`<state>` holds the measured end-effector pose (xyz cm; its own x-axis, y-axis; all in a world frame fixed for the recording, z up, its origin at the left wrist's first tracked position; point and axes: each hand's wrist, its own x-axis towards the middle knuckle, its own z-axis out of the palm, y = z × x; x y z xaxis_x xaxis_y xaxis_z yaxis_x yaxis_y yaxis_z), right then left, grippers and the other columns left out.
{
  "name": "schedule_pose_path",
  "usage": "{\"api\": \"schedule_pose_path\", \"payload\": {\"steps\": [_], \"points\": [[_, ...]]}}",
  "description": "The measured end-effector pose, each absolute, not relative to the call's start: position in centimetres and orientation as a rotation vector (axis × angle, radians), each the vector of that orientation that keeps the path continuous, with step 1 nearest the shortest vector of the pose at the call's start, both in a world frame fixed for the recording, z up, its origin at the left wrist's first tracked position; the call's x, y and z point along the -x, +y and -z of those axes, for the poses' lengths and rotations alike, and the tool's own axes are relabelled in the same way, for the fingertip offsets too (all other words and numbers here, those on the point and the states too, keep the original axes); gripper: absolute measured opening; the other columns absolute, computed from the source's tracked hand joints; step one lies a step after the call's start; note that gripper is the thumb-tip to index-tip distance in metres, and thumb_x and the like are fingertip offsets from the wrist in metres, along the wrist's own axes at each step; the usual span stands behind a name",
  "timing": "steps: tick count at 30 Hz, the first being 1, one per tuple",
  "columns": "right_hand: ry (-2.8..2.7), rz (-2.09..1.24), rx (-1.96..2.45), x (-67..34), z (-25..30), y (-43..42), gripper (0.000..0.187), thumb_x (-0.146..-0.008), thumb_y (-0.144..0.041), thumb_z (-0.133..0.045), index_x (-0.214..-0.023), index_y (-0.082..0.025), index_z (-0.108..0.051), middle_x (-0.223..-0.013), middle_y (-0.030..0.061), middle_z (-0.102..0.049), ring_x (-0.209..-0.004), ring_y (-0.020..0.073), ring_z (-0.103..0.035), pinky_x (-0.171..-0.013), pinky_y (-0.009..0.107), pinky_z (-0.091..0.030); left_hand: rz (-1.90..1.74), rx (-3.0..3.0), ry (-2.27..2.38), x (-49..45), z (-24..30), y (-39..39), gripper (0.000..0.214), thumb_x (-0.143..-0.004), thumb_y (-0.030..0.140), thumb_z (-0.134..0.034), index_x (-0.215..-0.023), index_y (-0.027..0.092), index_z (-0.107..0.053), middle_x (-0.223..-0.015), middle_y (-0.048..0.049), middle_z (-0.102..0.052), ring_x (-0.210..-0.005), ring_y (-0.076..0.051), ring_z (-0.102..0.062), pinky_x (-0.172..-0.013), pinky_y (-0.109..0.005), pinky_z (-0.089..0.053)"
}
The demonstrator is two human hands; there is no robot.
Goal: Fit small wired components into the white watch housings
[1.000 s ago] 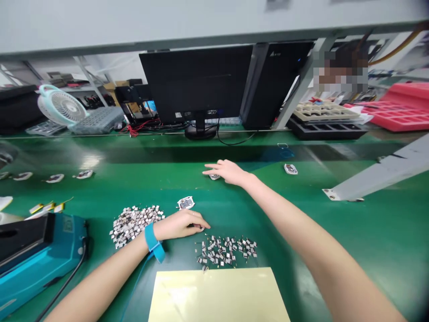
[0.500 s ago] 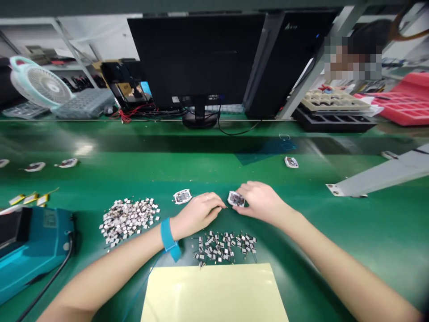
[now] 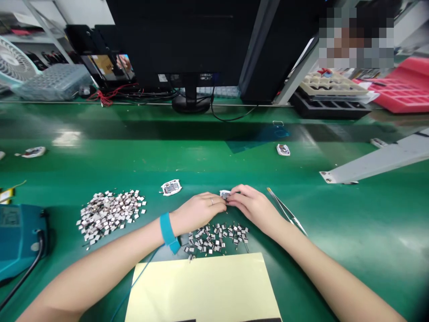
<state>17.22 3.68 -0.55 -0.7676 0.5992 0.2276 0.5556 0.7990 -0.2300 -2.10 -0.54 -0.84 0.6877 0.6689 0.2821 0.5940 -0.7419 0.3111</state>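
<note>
A small white housing with a circuit board inside (image 3: 224, 193) lies on the green mat, mostly covered by my fingers. My right hand (image 3: 250, 206) grips it from the right, fingertips on its near and right edges. From the left, my left hand (image 3: 199, 211) meets it with fingers pressed together; what is in them is hidden. A blue wrist strap (image 3: 167, 230) circles my left wrist. Just below the hands lies a cluster of small metal parts with dark ends (image 3: 214, 239). Another open white housing (image 3: 171, 188) sits to the left.
Metal tweezers (image 3: 286, 211) lie beside my right forearm. A heap of small silvery parts (image 3: 109, 214) is at left, near a teal machine (image 3: 22, 241). A yellow sheet (image 3: 204, 286) lies in front. A grey metal arm (image 3: 378, 158) juts in from the right; a monitor (image 3: 187, 40) stands behind.
My left hand has moved right, so its fingers now meet the housing and my right fingertips. The tweezers have come into sight beside my right arm. The view has tilted down slightly.
</note>
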Motion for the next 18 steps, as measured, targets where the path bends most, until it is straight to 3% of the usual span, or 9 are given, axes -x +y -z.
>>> {"api": "schedule_pose_path", "payload": {"steps": [6, 10, 15, 18], "points": [[-2.580, -0.261, 0.927, -18.1, 1.3, 3.9, 0.013, -0.083, -0.014, -0.043, -0.077, -0.011, -0.054, -0.077, 0.0063, -0.056, -0.073, 0.0157, -0.052, -0.066, 0.030, -0.047, -0.565, -2.648, 1.073, 2.0, 0.1, -0.7, 0.019, -0.086, 0.016, -0.039, -0.091, 0.014, -0.057, -0.092, -0.0032, -0.063, -0.085, -0.014, -0.059, -0.081, -0.027, -0.048], [-2.518, -0.313, 0.962, -18.7, 0.9, 3.0, 0.014, -0.084, -0.019, -0.044, -0.090, -0.013, -0.055, -0.085, 0.0060, -0.058, -0.078, 0.0141, -0.055, -0.070, 0.027, -0.048, -0.566, -2.603, 1.113, 1.8, -0.6, -0.7, 0.017, -0.085, 0.016, -0.042, -0.088, 0.014, -0.059, -0.088, -0.0018, -0.063, -0.081, -0.013, -0.059, -0.076, -0.025, -0.050], [-2.443, -0.467, 1.015, -18.6, 1.2, 1.9, 0.052, -0.069, -0.040, -0.061, -0.112, -0.013, -0.048, -0.101, 0.0098, -0.054, -0.089, 0.0192, -0.054, -0.073, 0.032, -0.050, -0.616, -2.538, 1.245, 1.5, -0.5, -0.1, 0.017, -0.083, 0.017, -0.046, -0.091, 0.014, -0.060, -0.086, -0.0042, -0.061, -0.077, -0.013, -0.059, -0.069, -0.024, -0.051], [-2.410, -0.570, 0.999, -18.1, 2.0, 1.9, 0.040, -0.074, -0.033, -0.057, -0.108, -0.013, -0.051, -0.099, 0.0079, -0.054, -0.089, 0.0166, -0.054, -0.074, 0.030, -0.049, -0.629, -2.540, 1.244, 1.5, -0.1, 0.2, 0.017, -0.083, 0.016, -0.046, -0.092, 0.014, -0.060, -0.087, -0.0031, -0.062, -0.079, -0.012, -0.059, -0.072, -0.024, -0.051]]}}
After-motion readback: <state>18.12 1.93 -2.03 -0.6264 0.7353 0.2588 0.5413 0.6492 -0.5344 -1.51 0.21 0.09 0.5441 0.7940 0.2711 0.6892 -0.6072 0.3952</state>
